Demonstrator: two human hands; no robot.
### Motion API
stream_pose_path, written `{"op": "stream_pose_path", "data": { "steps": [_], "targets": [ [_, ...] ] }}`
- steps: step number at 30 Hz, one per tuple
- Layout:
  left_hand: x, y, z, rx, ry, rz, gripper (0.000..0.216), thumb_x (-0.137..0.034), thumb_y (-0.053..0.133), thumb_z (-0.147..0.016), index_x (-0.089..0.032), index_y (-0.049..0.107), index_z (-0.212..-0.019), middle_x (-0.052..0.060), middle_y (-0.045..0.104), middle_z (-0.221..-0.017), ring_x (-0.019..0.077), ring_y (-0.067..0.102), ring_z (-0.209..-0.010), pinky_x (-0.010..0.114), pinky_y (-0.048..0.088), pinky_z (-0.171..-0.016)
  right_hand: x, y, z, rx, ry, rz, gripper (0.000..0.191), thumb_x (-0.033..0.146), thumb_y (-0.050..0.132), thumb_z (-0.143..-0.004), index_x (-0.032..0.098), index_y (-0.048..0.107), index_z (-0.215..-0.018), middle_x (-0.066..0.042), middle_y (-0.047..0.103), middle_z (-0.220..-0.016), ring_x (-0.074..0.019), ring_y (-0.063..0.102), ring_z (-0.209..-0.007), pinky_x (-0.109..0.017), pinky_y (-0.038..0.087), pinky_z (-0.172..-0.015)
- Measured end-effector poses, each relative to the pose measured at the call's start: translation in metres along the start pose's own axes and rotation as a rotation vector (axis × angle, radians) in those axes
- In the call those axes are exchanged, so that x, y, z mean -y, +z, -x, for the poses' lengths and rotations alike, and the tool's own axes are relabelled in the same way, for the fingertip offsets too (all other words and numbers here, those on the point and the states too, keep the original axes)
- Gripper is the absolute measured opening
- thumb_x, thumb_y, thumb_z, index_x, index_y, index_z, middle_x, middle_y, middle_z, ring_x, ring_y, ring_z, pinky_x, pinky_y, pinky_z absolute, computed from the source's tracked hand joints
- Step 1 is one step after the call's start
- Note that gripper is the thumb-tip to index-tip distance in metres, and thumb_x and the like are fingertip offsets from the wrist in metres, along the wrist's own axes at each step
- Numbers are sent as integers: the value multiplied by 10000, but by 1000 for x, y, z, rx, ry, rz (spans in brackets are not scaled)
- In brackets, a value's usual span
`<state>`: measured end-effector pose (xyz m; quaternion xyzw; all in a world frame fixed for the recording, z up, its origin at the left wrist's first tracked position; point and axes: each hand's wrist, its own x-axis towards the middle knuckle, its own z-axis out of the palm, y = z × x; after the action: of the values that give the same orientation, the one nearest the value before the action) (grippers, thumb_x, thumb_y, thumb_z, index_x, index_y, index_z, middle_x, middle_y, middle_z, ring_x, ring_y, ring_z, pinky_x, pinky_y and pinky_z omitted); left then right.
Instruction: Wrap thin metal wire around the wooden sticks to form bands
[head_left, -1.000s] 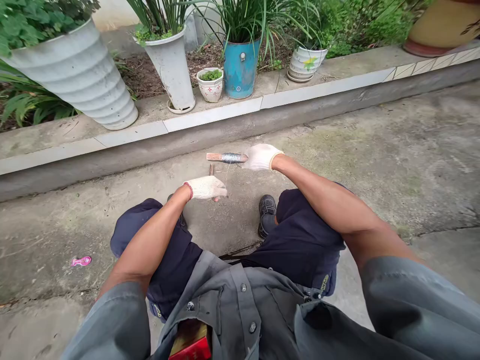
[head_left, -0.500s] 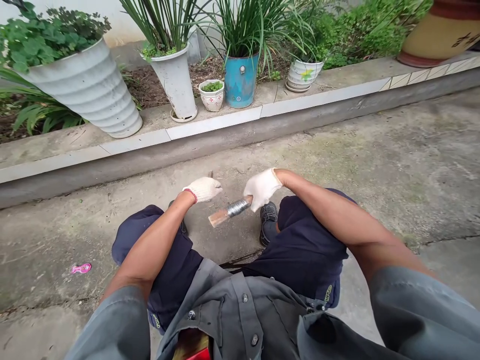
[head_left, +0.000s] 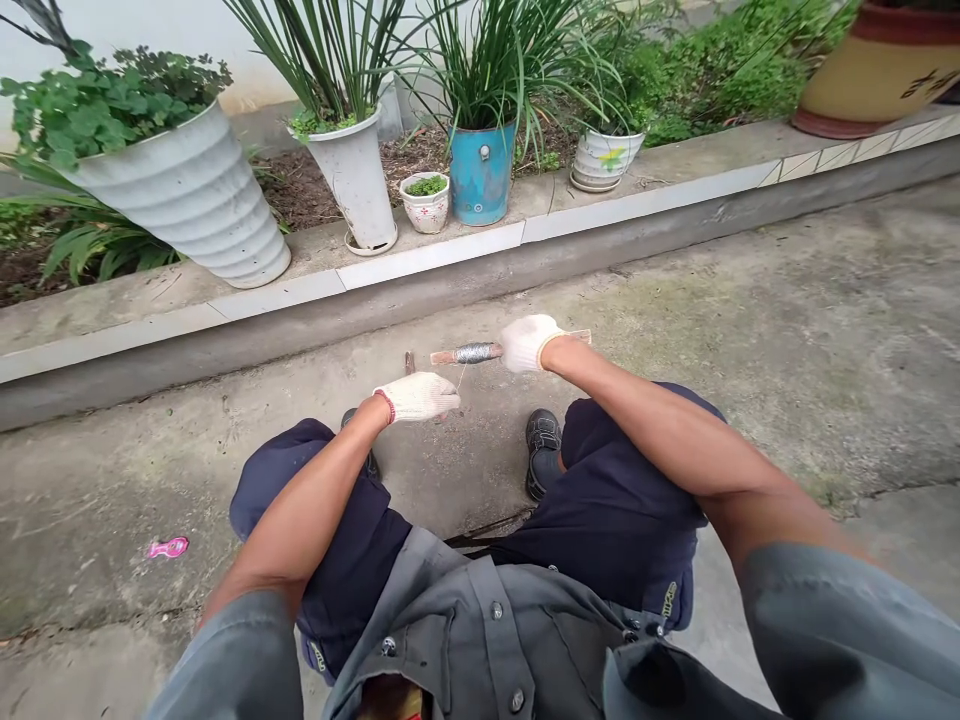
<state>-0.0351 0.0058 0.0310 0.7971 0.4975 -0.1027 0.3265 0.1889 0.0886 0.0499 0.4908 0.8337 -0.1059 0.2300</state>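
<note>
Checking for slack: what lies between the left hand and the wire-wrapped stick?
Head view: one thin wire runs from the stick down to the left hand, over bare concrete.

Wooden stick, horizontal in mid-air, mid-section wound with grey wire; one thin strand runs downward.

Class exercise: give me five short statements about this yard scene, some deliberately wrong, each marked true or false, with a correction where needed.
1. The left hand and the right hand are both gloved in white. True.
2. The right hand holds a stick wound with grey wire. True.
3. The stick lies flat on the concrete. False: it is held roughly level in the air.
4. The blue pot stands down by the shoes. False: it stands on the raised ledge.
5. A pink object lies to the person's left. True.
</note>
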Motion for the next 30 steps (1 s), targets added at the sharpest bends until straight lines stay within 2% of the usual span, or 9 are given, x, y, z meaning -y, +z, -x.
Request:
{"op": "stream_pose_path", "data": {
  "steps": [7,9,12,14,16,18,22,26,30],
  "targets": [
    [13,2,-5,-79,78,-108,365,-374,417,-953,-198,669,-756,-4,627,-653,138,499,-547,225,403,-542,-13,-9,24,-94,-310,-183,453,626,567,-829,191,691,-861,-44,674,-746,-148,559,-632,-264,335,-580],
    [17,2,-8,-117,101,-159,483,-377,339,-975,-201,670,-672,-1,576,-568,153,455,-513,218,419,-490,-14,-7,30,18,-394,-283,456,642,605,-795,195,671,-850,-13,660,-720,-123,532,-604,-246,314,-566],
    [22,0,-10,-159,85,-208,535,-366,324,-986,-218,664,-601,17,563,-526,169,484,-532,206,437,-502,-11,3,35,319,-493,-371,402,582,681,-732,194,672,-838,6,660,-702,-115,549,-592,-228,334,-565],
    [22,-1,-11,-179,50,-251,416,-344,412,-975,-207,704,-714,38,680,-678,162,578,-629,195,449,-599,-4,14,34,461,-527,-321,355,519,710,-697,187,687,-822,8,649,-669,-122,559,-581,-234,361,-573],
    [21,-1,-11,-194,12,-305,346,-360,438,-977,-217,723,-842,55,749,-866,168,641,-745,211,445,-673,6,26,29,500,-525,-202,315,467,718,-678,178,707,-804,-1,633,-636,-141,572,-583,-255,393,-592],
    [17,0,-11,-200,-17,-339,382,-410,406,-990,-221,721,-881,71,760,-935,186,662,-796,238,437,-684,14,36,21,461,-483,-50,269,415,720,-667,166,721,-770,-31,635,-633,-177,600,-617,-292,427,-625],
    [5,-1,-7,-146,-68,-234,459,-479,365,-995,-213,701,-831,66,724,-766,192,645,-649,278,408,-611,17,38,-1,260,-256,141,227,285,722,-638,140,760,-807,-134,699,-772,-279,673,-772,-383,479,-719],
    [-5,-8,5,-101,-52,-27,462,-528,390,-981,-223,700,-826,21,670,-689,156,587,-530,273,394,-561,0,20,-16,74,1,34,316,326,716,-687,145,769,-940,-184,719,-891,-303,687,-827,-392,489,-738],
    [-8,-13,12,-147,0,55,438,-519,441,-955,-218,685,-750,14,655,-699,150,568,-572,267,398,-554,-10,2,-8,-105,-35,-140,365,504,613,-821,176,734,-924,-130,701,-814,-239,654,-733,-317,438,-647]
  ]
}}
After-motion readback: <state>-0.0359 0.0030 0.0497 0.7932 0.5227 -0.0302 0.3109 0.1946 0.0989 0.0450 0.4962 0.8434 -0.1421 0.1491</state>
